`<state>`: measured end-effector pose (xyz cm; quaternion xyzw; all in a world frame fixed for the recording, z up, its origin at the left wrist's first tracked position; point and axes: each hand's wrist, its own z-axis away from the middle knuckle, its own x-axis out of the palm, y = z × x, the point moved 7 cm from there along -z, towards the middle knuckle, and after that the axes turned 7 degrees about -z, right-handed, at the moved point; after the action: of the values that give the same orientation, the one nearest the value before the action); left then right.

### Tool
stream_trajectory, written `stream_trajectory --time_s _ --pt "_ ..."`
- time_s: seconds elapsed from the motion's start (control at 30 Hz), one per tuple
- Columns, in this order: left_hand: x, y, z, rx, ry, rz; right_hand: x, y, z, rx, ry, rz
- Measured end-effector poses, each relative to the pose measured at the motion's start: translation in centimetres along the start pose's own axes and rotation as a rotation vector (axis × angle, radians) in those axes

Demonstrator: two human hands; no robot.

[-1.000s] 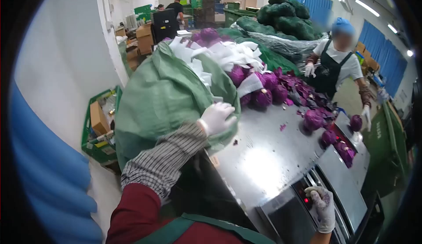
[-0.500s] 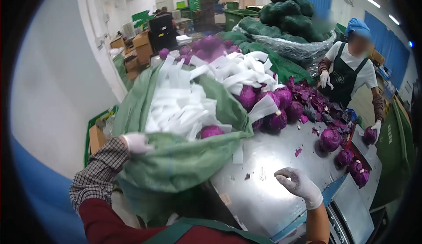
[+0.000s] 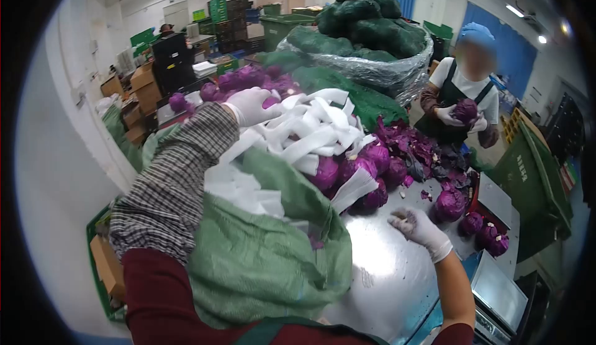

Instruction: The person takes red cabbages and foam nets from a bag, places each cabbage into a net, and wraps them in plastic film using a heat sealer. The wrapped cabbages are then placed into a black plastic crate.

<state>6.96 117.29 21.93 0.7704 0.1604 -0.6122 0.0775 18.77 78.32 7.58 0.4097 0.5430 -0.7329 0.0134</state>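
My left hand (image 3: 251,106), in a white glove, reaches across to the far pile, its fingers stretched out over a red cabbage (image 3: 270,102). White foam strips (image 3: 320,124) lie in a heap beside and below that hand. Under my left arm a green woven sack (image 3: 267,252) gapes, with more foam strips inside and a bit of purple showing. My right hand (image 3: 422,232), also gloved and dark-stained at the fingertips, hovers over the metal table (image 3: 379,283) with loosely bent fingers and nothing visible in them. Trimmed red cabbages (image 3: 372,196) lie close to its left.
Across the table a co-worker (image 3: 462,90) holds a red cabbage (image 3: 465,111) in gloved hands. Loose purple leaves (image 3: 413,146) cover the table's far side. A green bin (image 3: 528,177) stands at right, and full green net sacks (image 3: 372,25) are piled behind.
My left hand has left the sack's rim and moved up and forward to the far cabbages. The view has turned right. The co-worker has raised a cabbage from the table to chest height.
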Motion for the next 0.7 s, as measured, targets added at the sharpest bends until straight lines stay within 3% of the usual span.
stream_trajectory --time_s 0.1,0.17,0.23,0.3,0.37,0.4,0.43,0.5,0.57,0.6,0.63,0.7 --pt "5.1 -1.6 -5.9 -0.018 0.055 0.078 -3.6 1.2 -6.5 -0.148 0.155 0.141" --pt "9.2 -2.1 -8.9 -0.087 0.071 0.152 -4.8 2.4 -11.6 -0.002 0.135 0.104" --pt "11.7 -1.3 -10.8 -0.049 0.022 0.243 -5.5 2.7 -16.3 -0.042 0.19 0.052" --pt "15.0 -1.6 -13.9 0.109 0.285 0.14 -5.5 5.4 -22.7 -0.076 0.184 -0.044" --pt "14.7 -0.7 -15.5 0.107 0.227 0.283 -5.9 9.6 -30.5 -0.158 0.229 -0.012" --pt "14.9 0.2 -16.8 0.314 0.131 0.305 -6.0 9.0 -32.9 -0.157 0.216 -0.054" --pt "19.6 -2.3 -20.3 0.136 0.112 0.659 -5.9 8.7 -34.7 -0.149 0.202 -0.098" --pt "20.4 -3.0 -21.5 -0.007 0.121 0.663 -5.3 11.6 -41.1 -0.387 0.269 -0.221" --pt "24.3 -3.7 -24.0 -0.092 -0.058 0.911 -4.2 10.1 -43.6 -0.305 0.282 -0.245" --pt "24.5 -3.6 -24.2 -0.105 -0.083 0.743 -3.2 9.2 -44.5 -0.229 0.232 -0.335" --pt "26.1 -3.5 -25.1 -0.079 -0.176 0.772 -2.0 9.2 -45.7 -0.15 0.182 -0.425" --pt "28.1 -3.0 -26.0 -0.023 -0.267 0.795 1.4 11.0 -49.6 -0.206 0.051 -0.901"
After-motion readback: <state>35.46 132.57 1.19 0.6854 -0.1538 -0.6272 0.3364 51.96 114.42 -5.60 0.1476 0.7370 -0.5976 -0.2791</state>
